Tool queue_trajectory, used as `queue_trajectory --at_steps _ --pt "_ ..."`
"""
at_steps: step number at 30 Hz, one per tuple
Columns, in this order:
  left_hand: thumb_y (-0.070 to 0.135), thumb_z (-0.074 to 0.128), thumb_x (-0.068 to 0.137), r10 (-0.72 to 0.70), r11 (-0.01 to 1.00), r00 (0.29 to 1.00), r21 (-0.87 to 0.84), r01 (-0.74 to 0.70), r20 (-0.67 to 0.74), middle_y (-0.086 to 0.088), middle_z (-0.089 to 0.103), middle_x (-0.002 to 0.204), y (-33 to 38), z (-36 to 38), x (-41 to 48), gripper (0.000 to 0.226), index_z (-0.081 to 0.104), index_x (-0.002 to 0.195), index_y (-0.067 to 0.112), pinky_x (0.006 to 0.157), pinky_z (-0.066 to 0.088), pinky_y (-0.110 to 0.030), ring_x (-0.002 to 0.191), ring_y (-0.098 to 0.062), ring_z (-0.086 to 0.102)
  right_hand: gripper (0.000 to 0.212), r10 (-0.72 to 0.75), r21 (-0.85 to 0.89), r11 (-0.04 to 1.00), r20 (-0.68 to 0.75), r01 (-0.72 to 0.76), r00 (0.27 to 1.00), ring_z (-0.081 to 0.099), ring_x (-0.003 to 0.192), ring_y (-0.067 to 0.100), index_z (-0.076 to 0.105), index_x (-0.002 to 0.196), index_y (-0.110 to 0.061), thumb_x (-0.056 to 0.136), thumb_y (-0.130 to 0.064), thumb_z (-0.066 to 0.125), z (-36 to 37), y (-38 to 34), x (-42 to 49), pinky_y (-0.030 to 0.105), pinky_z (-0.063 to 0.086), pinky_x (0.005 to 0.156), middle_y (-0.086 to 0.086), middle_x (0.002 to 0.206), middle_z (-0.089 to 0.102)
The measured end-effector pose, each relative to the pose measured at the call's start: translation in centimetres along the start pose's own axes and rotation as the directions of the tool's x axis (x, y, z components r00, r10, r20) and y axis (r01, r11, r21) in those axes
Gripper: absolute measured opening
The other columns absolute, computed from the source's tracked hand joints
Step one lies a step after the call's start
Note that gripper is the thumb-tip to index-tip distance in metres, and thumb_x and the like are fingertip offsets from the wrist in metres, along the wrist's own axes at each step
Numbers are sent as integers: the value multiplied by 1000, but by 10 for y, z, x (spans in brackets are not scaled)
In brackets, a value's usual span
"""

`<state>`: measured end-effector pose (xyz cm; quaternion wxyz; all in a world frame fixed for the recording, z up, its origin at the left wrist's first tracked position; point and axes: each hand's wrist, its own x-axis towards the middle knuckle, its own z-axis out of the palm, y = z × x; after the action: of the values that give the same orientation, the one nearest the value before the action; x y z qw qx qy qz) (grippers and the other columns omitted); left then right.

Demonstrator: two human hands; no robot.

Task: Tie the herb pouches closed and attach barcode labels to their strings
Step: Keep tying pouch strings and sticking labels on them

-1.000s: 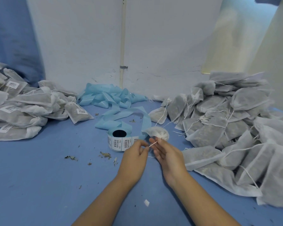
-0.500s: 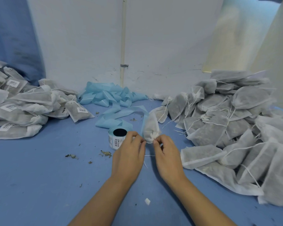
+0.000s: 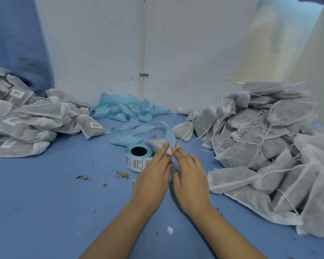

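White mesh fills my fingers: my left hand [image 3: 152,176] pinches the gathered neck of a small herb pouch [image 3: 158,144], which I hold just above the blue table [image 3: 45,193] near its middle, in front of the label roll [image 3: 137,157]. My right hand [image 3: 190,176] pinches the pouch's white string [image 3: 183,138] between fingertips right beside the neck, and the loose end runs up and away toward the right-hand heap. The roll stands just left of my left hand, barcode labels showing on its side, and its pale blue backing strip [image 3: 148,128] curls behind the pouch to a crumpled tangle of spent backing [image 3: 127,109] at the far edge against the wall. Along the right edge lies a big heap of pouches [image 3: 266,146] with strings trailing loose. At the far left corner sits a second heap [image 3: 26,118], these bearing white barcode labels. Dried herb crumbs [image 3: 123,174] lie scattered on the table left of my hands.
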<state>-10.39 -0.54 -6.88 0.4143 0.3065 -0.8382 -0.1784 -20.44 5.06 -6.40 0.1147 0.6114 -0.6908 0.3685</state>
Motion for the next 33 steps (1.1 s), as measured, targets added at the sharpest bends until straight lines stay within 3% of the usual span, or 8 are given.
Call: queue_trajectory --at_steps 3,7,12,17,19,23,28,33 --pt "13 45 99 -22 992 1000 -127 22 -3 33 33 132 1 1 0 23 59 117 10 91 22 6 120 12 39 41 114 322 943 -68 -87 991 42 114 -3 57 127 -24 94 -2 51 -1 -1 0 5 27 98 -15 129 53" --pt "8 47 98 18 989 1000 -146 -20 -14 10 47 119 3 3 -2 15 62 102 6 87 26 3 103 7 44 28 377 689 681 -38 -249 926 61 96 -2 66 97 -34 93 -8 58 -3 -1 2 11 44 83 -16 106 68" --pt "13 47 98 -1 976 999 -216 13 52 7 55 105 5 3 -2 13 60 100 13 83 36 -7 95 4 49 24 505 827 477 18 -297 863 67 86 -3 73 87 -29 87 -6 66 -3 5 6 10 48 75 -15 90 74" --pt "29 40 100 -173 936 983 -303 182 55 8 63 74 7 1 -4 14 49 90 33 67 43 -18 72 -2 60 18 557 885 353 61 -302 828 70 86 4 76 79 -22 81 -4 71 -3 7 9 11 51 74 -10 86 75" --pt "31 37 100 -225 916 974 -337 217 16 6 62 65 8 -1 -4 15 45 88 34 63 43 -17 62 -3 60 19 516 884 359 80 -299 853 70 85 2 76 77 -23 81 -5 72 -4 6 9 9 49 72 -8 86 75" --pt "32 35 100 -292 885 955 -391 251 -48 3 62 69 11 -4 -3 13 43 90 31 69 48 -37 57 -14 61 15 412 848 437 105 -298 905 69 86 0 77 79 -22 80 -7 73 -6 3 8 7 47 72 -11 85 75" --pt "37 35 99 -285 906 956 -345 244 -74 6 56 57 8 -5 -4 13 43 90 33 61 44 -27 53 -7 58 25 295 698 674 47 -243 954 61 96 1 75 74 -38 80 -13 74 -4 3 5 16 45 85 -21 84 72" --pt "39 36 99 -250 934 966 -279 223 -64 9 55 58 6 -3 -5 10 42 91 41 58 43 -25 55 -8 57 22 214 593 787 -7 -169 977 56 92 1 72 74 -37 81 -16 73 -4 2 3 20 42 85 -23 81 69"
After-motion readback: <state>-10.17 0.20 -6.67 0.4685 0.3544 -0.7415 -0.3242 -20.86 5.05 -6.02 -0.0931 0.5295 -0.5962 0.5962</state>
